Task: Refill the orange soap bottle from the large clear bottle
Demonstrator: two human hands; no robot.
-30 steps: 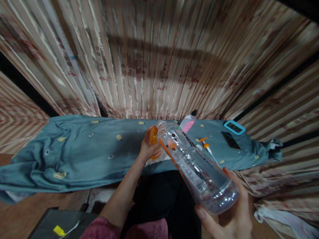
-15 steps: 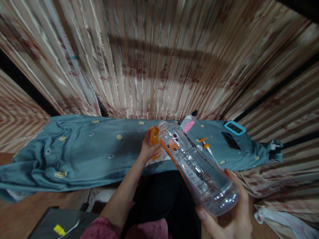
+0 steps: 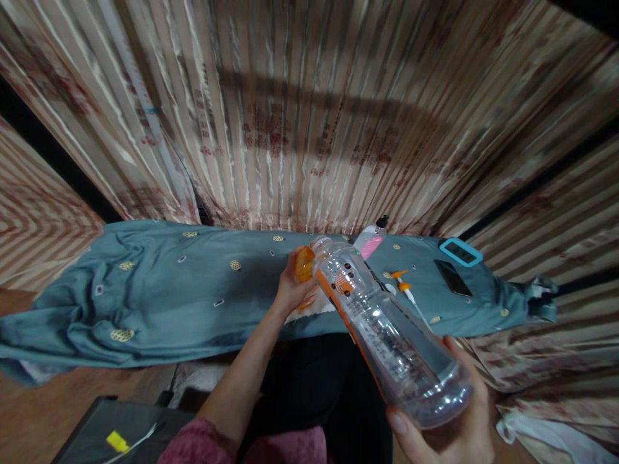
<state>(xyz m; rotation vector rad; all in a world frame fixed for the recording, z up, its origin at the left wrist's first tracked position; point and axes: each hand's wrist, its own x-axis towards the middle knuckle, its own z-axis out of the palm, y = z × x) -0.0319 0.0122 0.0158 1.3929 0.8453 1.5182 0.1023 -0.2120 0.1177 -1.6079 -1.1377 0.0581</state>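
Note:
My right hand (image 3: 452, 425) grips the base of a large clear plastic bottle (image 3: 382, 325) with an orange label. The bottle is tilted, its open neck pointing away toward the table. My left hand (image 3: 291, 287) holds a small orange container (image 3: 304, 264) right at the bottle's mouth, over a white cloth (image 3: 309, 308) on the table. Whether liquid flows between them I cannot tell.
A teal patterned cloth (image 3: 159, 296) covers the table. On it at the right lie a pink-labelled white bottle (image 3: 368, 241), an orange-and-white syringe-like tool (image 3: 403, 287), a black phone (image 3: 452, 277) and a blue-framed timer (image 3: 460, 252). Striped curtains hang behind. A dark box (image 3: 111, 438) sits at lower left.
Almost nothing differs: the view shifted slightly and the bottle and both hands keep the same pose at the small orange container.

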